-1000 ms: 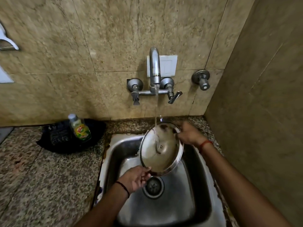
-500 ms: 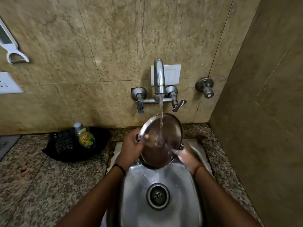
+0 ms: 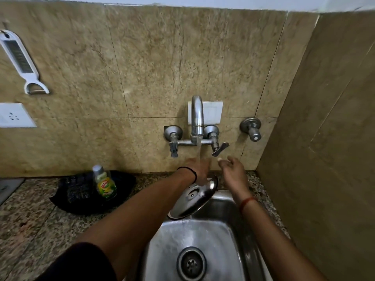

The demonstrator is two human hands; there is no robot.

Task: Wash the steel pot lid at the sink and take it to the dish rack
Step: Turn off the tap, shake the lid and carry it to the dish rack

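The steel pot lid (image 3: 192,197) hangs tilted over the back left corner of the steel sink (image 3: 205,236), knob side facing me. My left hand (image 3: 199,169) is at the lid's upper rim and seems to grip it; the fingers are hidden behind the hand. Water from the tap (image 3: 197,118) runs onto the back of that hand. My right hand (image 3: 233,172) is off the lid, to its right, fingers apart and empty, just below the tap's lever (image 3: 220,149). No dish rack is in view.
A dish-soap bottle (image 3: 104,184) stands on a black mat (image 3: 85,199) on the granite counter left of the sink. A white peeler (image 3: 20,59) and a socket (image 3: 14,115) are on the left wall. A tiled side wall (image 3: 324,138) closes off the right.
The lid has dropped out of the water stream and tipped knob side toward me. My right hand let go of it and rose toward the tap lever; my left hand now sits under the stream.
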